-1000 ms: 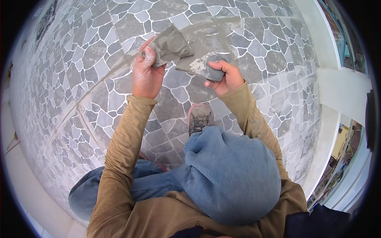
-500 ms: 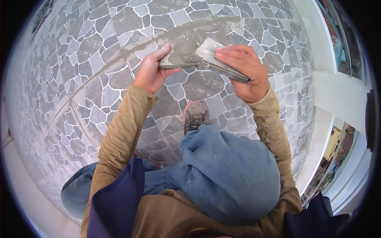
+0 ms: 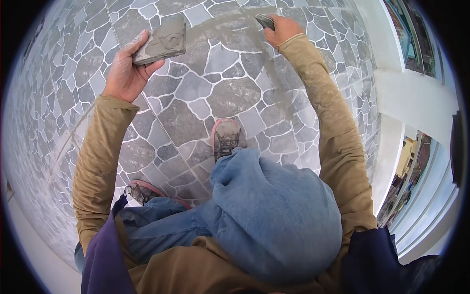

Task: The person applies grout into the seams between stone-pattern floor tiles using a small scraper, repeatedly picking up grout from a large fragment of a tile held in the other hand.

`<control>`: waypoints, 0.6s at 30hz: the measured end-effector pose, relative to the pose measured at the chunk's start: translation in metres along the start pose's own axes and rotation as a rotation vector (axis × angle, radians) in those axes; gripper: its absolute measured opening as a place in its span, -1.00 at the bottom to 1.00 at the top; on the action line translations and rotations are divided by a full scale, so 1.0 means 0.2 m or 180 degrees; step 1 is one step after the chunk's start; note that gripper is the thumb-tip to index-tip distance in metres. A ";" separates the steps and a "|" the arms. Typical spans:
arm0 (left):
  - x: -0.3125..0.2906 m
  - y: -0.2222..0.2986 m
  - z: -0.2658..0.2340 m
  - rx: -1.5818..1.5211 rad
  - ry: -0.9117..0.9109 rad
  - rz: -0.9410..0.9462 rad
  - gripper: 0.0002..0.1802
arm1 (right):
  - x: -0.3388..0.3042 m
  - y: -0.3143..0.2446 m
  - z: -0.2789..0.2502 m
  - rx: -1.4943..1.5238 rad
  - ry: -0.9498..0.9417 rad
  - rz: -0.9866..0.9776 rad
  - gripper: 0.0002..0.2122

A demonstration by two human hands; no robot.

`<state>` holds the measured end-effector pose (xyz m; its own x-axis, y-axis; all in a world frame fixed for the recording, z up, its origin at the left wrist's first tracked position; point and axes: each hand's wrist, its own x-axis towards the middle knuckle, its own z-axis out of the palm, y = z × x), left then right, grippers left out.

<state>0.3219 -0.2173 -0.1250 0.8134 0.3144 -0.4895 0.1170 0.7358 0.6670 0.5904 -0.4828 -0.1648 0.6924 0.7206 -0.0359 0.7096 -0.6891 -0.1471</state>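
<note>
At the far left, my left hand (image 3: 125, 71) is closed on the edge of a flat grey slab (image 3: 143, 58), thumb on top and fingers underneath. Wet grey grout paste (image 3: 169, 39) is heaped on its upper face. My right arm reaches far forward, and my right hand (image 3: 284, 29) grips a small flat grey slab (image 3: 265, 21), which is tilted and seen mostly edge-on. That piece is at or just above a smeared grout joint (image 3: 230, 22) in the floor; whether it touches the floor I cannot tell.
Stone-patterned grey floor tiles (image 3: 235, 93) with white lines lie all around. More grout smears run down a joint (image 3: 281, 81) below my right hand. My shoes (image 3: 226, 134) and bent jeans knee (image 3: 279, 210) are close in. A white sill (image 3: 416, 95) borders the right side.
My hands have moved apart. The right one has carried its slab off the left slab, forward to the floor joint. The left hand has shifted left with its paste-covered slab.
</note>
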 end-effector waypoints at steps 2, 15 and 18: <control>-0.07 0.10 0.05 0.0329 0.0095 -0.0067 -0.63 | 0.09 -0.07 0.12 -0.0327 0.0125 -0.0163 -0.69; -0.78 0.34 -0.41 0.1099 0.0920 -0.0207 -0.55 | -0.26 -0.18 0.31 -0.0447 0.0310 0.0023 -0.72; -0.81 0.37 -0.45 0.0691 0.1061 0.0050 -0.55 | -0.31 -0.06 0.45 -0.0653 0.0405 -0.0371 -0.70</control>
<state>0.1479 -0.1590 -0.0471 0.5907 0.5283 -0.6099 0.2528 0.5966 0.7617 0.5260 -0.5125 -0.2499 0.6062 0.7895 0.0961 0.7881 -0.6125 0.0608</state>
